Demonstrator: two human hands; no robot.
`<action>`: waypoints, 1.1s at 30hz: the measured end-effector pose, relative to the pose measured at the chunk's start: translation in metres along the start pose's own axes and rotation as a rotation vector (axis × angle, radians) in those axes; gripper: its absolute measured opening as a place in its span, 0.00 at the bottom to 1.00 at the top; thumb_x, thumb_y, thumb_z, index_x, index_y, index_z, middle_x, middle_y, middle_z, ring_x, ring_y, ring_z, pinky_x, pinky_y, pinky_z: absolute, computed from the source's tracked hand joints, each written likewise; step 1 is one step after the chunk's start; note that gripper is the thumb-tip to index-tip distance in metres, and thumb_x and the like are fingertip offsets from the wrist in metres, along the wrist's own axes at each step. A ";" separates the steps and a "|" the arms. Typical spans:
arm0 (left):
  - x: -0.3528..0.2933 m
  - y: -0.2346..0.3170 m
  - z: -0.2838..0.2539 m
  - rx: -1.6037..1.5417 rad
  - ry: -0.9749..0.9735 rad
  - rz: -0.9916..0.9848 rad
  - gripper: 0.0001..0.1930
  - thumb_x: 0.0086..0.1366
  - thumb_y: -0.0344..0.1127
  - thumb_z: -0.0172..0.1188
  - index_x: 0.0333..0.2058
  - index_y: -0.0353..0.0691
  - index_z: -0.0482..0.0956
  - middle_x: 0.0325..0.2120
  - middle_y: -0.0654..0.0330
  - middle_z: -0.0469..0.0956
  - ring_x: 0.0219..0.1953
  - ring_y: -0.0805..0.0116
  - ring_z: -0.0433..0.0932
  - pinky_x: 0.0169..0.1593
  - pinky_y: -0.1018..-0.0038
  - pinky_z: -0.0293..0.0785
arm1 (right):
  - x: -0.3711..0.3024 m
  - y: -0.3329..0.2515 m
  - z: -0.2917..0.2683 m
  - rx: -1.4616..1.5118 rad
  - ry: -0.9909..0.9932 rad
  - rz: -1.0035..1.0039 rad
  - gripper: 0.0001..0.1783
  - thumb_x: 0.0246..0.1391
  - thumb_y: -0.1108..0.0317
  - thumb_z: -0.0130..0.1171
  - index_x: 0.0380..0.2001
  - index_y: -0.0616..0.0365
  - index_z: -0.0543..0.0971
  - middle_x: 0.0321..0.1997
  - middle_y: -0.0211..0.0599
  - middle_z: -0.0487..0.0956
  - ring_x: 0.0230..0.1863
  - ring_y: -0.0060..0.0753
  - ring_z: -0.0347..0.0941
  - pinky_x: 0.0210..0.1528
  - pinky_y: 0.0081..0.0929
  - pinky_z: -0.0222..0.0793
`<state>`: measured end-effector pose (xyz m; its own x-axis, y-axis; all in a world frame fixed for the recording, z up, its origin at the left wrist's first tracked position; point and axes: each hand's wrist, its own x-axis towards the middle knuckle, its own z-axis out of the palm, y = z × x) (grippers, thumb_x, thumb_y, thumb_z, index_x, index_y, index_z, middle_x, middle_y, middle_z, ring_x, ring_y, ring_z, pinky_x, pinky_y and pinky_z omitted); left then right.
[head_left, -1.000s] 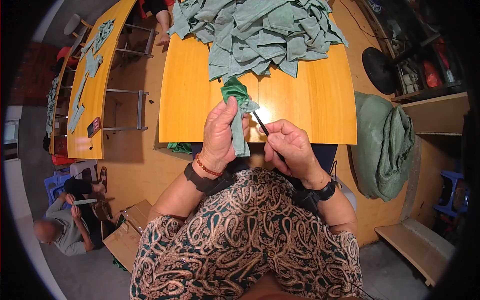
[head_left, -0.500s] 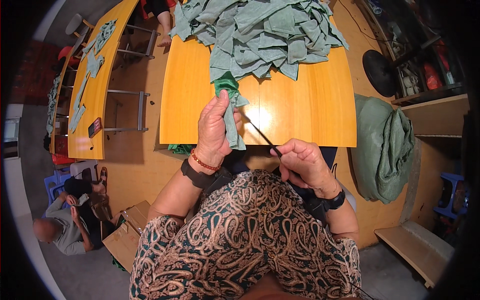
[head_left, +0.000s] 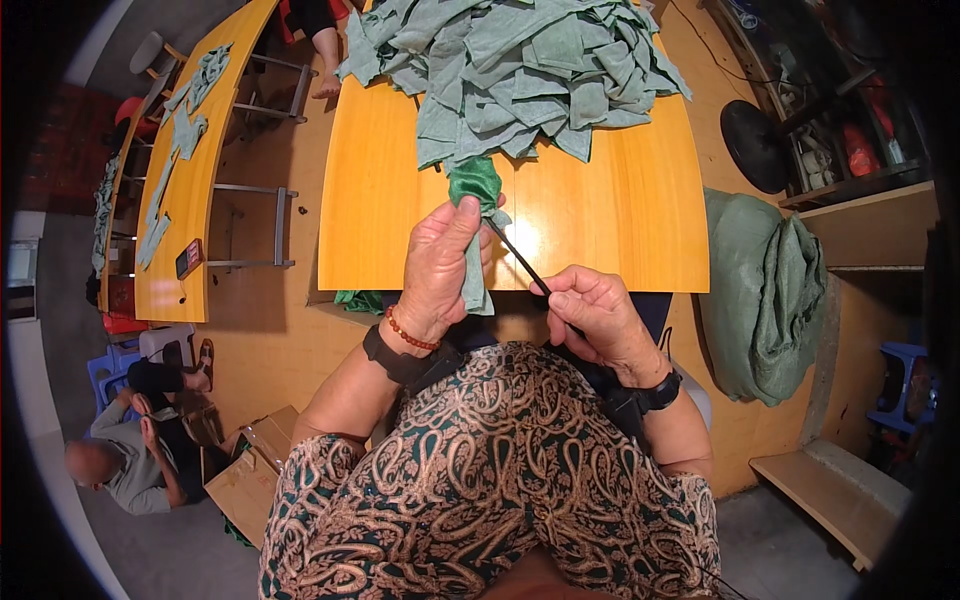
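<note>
My left hand pinches a strip of cloth that is bright shiny green at its top, with a paler grey-green tail hanging down past the palm. In my right hand is a thin black rod, its far end reaching up to the cloth by the left fingers. Whether the rod's tip is inside the cloth or behind it is hidden. Beyond both hands, a big heap of grey-green cloth pieces covers the far part of the yellow table.
To the right of the table sits a bulging green sack. At left, another yellow table bears cloth strips and a small red-and-black box. A person sits at lower left beside a cardboard box. A dark round base stands at right.
My left hand has shifted slightly right, and the green cloth top now looks rounder and puffed out. The right hand has moved a little left with the rod.
</note>
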<state>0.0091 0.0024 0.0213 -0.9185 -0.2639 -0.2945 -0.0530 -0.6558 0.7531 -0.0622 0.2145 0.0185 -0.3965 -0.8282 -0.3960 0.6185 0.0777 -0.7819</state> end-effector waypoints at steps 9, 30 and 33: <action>-0.011 -0.034 0.022 0.124 -0.027 -0.053 0.21 0.73 0.45 0.51 0.55 0.36 0.74 0.25 0.70 0.74 0.24 0.86 0.67 0.28 0.87 0.63 | 0.034 0.001 0.008 0.058 0.085 -0.235 0.08 0.65 0.69 0.50 0.38 0.63 0.73 0.22 0.36 0.78 0.09 0.14 0.60 0.11 0.12 0.53; 0.005 -0.013 -0.006 -0.095 -0.116 0.095 0.18 0.72 0.44 0.52 0.50 0.36 0.75 0.41 0.63 0.79 0.45 0.72 0.77 0.52 0.70 0.72 | 0.017 0.027 0.005 -0.113 0.105 -0.162 0.12 0.64 0.68 0.54 0.45 0.64 0.77 0.25 0.28 0.77 0.15 0.15 0.69 0.13 0.14 0.63; 0.013 -0.014 -0.014 -0.237 -0.152 0.085 0.15 0.71 0.43 0.54 0.48 0.38 0.75 0.41 0.62 0.79 0.43 0.71 0.79 0.50 0.68 0.75 | 0.012 0.025 0.003 -0.137 0.102 -0.128 0.13 0.64 0.68 0.55 0.47 0.62 0.78 0.24 0.27 0.77 0.15 0.14 0.68 0.14 0.13 0.62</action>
<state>0.0033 -0.0015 -0.0008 -0.9649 -0.2278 -0.1308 0.1036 -0.7876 0.6075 -0.0497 0.2048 -0.0044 -0.5363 -0.7765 -0.3307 0.4635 0.0564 -0.8843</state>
